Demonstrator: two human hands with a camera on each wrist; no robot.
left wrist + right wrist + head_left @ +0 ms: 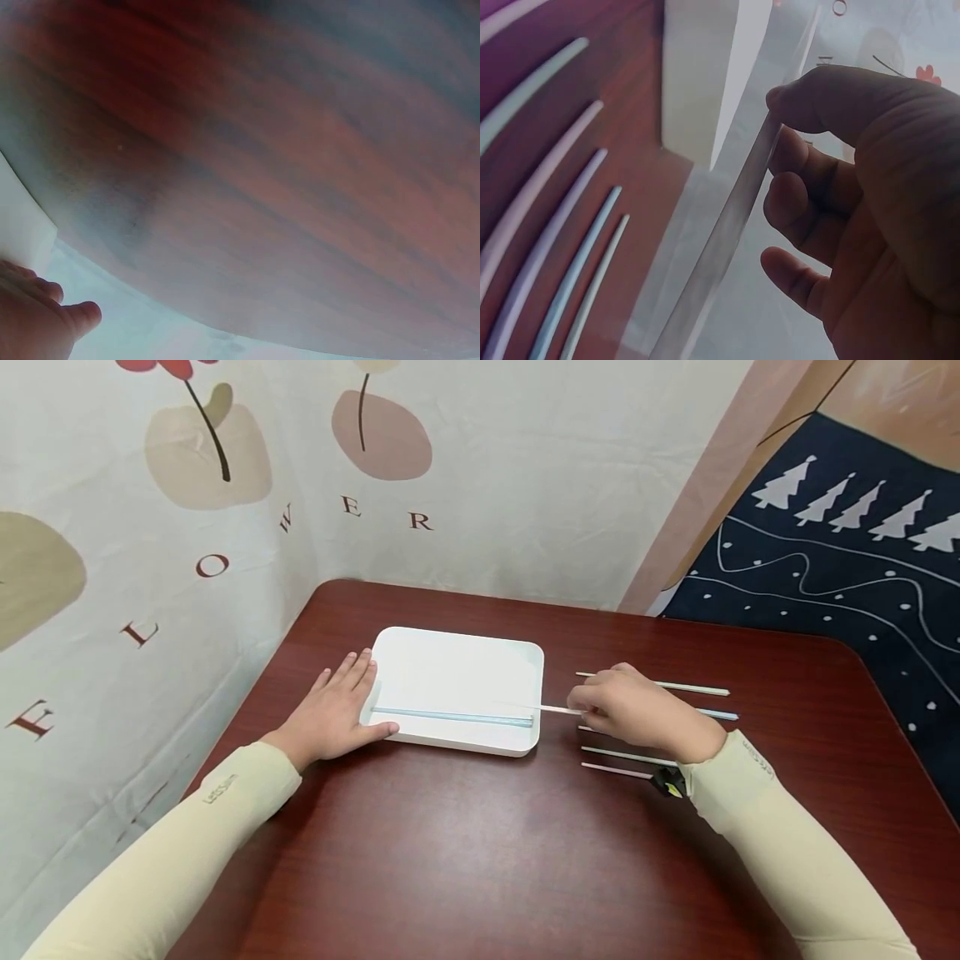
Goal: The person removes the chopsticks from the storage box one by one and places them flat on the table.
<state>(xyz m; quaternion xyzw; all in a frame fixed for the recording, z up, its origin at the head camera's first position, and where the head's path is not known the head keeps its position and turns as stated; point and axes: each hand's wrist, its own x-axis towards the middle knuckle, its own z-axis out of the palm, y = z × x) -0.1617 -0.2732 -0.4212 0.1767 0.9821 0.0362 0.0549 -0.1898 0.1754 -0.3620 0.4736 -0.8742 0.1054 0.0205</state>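
A white tray (457, 672) lies on the table with slim light-blue chopsticks (450, 717) along its near side. My left hand (333, 710), fingers spread and straight, rests against the tray's left edge, its thumb over the near corner. Just right of the tray, my right hand (630, 710) pinches a pale chopstick (720, 240) between thumb and fingertips. The chopstick's thin end points left over the tray's right rim. Beneath and around the right hand lie several pastel chopsticks (630, 756), side by side, partly hidden by that hand and wrist.
The dark red-brown table (480, 852) carries everything. A pale printed curtain (517, 485) hangs behind and to the left, and a navy cloth with white trees (847, 560) hangs at the right. A black wrist device (666, 782) sits under the right wrist.
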